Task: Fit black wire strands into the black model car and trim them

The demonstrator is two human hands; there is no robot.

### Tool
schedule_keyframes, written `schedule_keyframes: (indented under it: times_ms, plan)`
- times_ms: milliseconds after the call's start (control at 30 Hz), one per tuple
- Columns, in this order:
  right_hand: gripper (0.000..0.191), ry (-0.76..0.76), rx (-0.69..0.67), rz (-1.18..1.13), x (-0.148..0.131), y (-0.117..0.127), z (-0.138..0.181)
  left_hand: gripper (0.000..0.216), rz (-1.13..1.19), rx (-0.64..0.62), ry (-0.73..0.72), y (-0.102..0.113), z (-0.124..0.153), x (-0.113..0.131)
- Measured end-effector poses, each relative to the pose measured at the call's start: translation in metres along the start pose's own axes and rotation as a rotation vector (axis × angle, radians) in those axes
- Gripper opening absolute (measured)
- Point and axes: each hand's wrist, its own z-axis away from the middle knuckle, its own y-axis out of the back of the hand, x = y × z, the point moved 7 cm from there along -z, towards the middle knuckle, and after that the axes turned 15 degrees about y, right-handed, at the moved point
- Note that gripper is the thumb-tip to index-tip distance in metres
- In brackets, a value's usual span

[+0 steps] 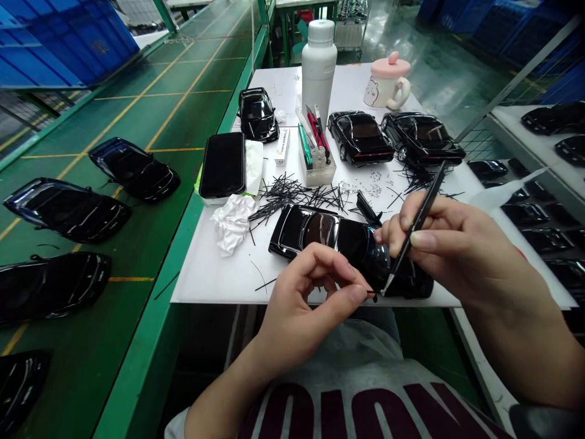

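- White-topped table (205, 274), bare at its front left corner.
- Near the front edge, a black model car (351, 238).
- Behind it, loose thin black strips (297, 192) and a scatter of tiny clear bits (377, 183).
- On the left, crumpled white paper (233, 222); farther back, a small white box (282, 148) and another toy car (256, 113).
- Mid-table, a tool holder (321, 175), with a white bottle (319, 73) behind.
- Right of these, two parked model cars (361, 137) side by side.
- Far right, a pink-lidded mug (384, 85).
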Motion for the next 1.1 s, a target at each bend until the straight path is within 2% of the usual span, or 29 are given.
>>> schedule_keyframes:
  times_ms: [467,1100]
  plan:
    - [0.019,-0.044,-0.015,-0.022,0.0051,0.0,-0.0021,0.017,-0.006,-0.019,0.016,0.0009,-0.0025,-0.0005]
    - [0.018,-0.061,-0.022,-0.036,0.009,-0.0024,0.0004,0.024,-0.054,0.049,0.047,0.0018,-0.0012,-0.0017]
